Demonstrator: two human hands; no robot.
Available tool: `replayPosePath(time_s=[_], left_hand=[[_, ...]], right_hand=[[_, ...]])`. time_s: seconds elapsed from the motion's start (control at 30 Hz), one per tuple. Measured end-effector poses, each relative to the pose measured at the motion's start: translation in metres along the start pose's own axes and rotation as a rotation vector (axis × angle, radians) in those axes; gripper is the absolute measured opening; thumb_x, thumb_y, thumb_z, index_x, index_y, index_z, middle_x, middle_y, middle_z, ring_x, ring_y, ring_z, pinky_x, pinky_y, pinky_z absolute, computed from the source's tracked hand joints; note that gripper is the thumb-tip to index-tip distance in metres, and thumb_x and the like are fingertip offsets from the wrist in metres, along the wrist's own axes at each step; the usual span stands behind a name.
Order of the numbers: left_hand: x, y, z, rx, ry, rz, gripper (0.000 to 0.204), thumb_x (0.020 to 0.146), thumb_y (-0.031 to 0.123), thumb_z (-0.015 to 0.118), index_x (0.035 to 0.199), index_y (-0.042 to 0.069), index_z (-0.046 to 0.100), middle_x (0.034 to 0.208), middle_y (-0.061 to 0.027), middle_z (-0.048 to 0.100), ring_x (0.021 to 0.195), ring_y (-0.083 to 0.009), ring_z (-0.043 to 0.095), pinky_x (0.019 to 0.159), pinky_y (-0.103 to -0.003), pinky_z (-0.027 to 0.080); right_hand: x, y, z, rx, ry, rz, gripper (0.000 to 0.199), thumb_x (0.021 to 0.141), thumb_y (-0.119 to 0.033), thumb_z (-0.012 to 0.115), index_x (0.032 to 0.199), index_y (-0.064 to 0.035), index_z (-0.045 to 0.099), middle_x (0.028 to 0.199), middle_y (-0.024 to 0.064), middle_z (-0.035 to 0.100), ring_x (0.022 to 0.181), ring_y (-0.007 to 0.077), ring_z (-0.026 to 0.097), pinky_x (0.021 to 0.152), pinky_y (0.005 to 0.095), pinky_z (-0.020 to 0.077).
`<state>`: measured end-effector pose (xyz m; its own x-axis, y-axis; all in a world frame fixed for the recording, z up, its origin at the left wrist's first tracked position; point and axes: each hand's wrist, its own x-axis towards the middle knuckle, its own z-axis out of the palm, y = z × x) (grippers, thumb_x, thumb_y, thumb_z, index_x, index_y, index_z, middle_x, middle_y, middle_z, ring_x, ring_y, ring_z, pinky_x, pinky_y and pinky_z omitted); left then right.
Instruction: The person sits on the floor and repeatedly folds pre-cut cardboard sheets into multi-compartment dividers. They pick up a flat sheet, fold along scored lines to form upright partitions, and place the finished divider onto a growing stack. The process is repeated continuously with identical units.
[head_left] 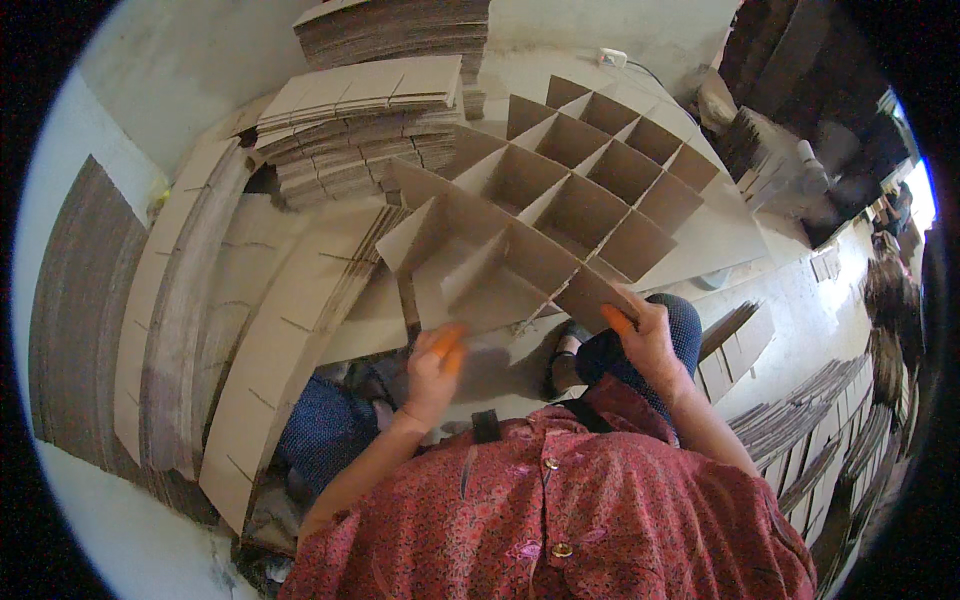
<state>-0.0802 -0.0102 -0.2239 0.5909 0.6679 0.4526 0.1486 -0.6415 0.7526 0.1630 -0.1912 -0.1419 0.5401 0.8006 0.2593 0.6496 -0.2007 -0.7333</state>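
Note:
A brown cardboard divider grid (570, 215) with several open square cells stands tilted in front of me. My right hand (650, 340) grips its near right corner panel, with the thumb on the cardboard. Below the grid's near left part is my left hand (432, 378), smeared by motion. Its fingers look bent, but whether they touch the cardboard cannot be made out. Both hands have orange coverings on some fingers. Close to the left hand, a pile of long slotted cardboard strips (285, 345) leans toward my left knee.
Stacked slotted cardboard sheets (360, 90) rise behind the grid at the left. More long strips (165, 310) stand along the left wall. Further cardboard pieces (800, 410) lie on the floor at right. A white socket block (612, 58) with a cable sits at the back.

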Motion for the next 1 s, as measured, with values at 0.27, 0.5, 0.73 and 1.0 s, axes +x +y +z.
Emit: replayPosePath(time_s=[0.27, 0.5, 0.73, 1.0], left_hand=[[0.002, -0.008, 0.002, -0.006, 0.075, -0.107, 0.023, 0.083, 0.006, 0.057, 0.105, 0.003, 0.061, 0.101, -0.0160, 0.062, 0.096, -0.0313, 0.059, 0.083, -0.036, 0.046], [0.007, -0.004, 0.001, -0.054, -0.017, -0.123, 0.028, 0.085, 0.007, 0.056, 0.112, 0.003, 0.058, 0.105, -0.0169, 0.061, 0.097, -0.0279, 0.059, 0.083, -0.033, 0.046], [0.017, -0.007, -0.022, -0.247, 0.220, -0.275, 0.039, 0.090, 0.005, 0.050, 0.128, -0.002, 0.044, 0.126, -0.0134, 0.050, 0.114, -0.0184, 0.048, 0.094, -0.030, 0.039], [0.080, 0.019, -0.005, -0.209, 0.057, -0.219, 0.049, 0.092, 0.013, 0.049, 0.135, -0.002, 0.032, 0.137, -0.0158, 0.038, 0.124, -0.0213, 0.039, 0.102, -0.032, 0.030]], right_hand=[[0.073, -0.094, -0.021, -0.310, -0.054, -0.525, 0.059, 0.080, -0.027, 0.066, 0.127, -0.0002, 0.044, 0.131, 0.0187, 0.043, 0.126, 0.0395, 0.033, 0.102, 0.0464, 0.0308], [0.114, -0.074, 0.045, -0.628, -0.161, -0.599, 0.066, 0.085, -0.053, 0.046, 0.121, 0.0014, 0.047, 0.131, 0.0160, 0.043, 0.127, 0.0365, 0.031, 0.099, 0.0508, 0.0295], [0.104, -0.060, -0.016, -0.626, 0.051, -0.365, 0.056, 0.087, -0.045, 0.047, 0.123, -0.0019, 0.046, 0.132, 0.0172, 0.042, 0.126, 0.0369, 0.033, 0.100, 0.0490, 0.0305], [0.059, 0.017, -0.042, 0.018, 0.057, 0.036, 0.037, 0.090, -0.025, 0.052, 0.118, -0.0012, 0.051, 0.103, 0.0223, 0.061, 0.104, 0.0361, 0.056, 0.088, 0.0396, 0.0444]])
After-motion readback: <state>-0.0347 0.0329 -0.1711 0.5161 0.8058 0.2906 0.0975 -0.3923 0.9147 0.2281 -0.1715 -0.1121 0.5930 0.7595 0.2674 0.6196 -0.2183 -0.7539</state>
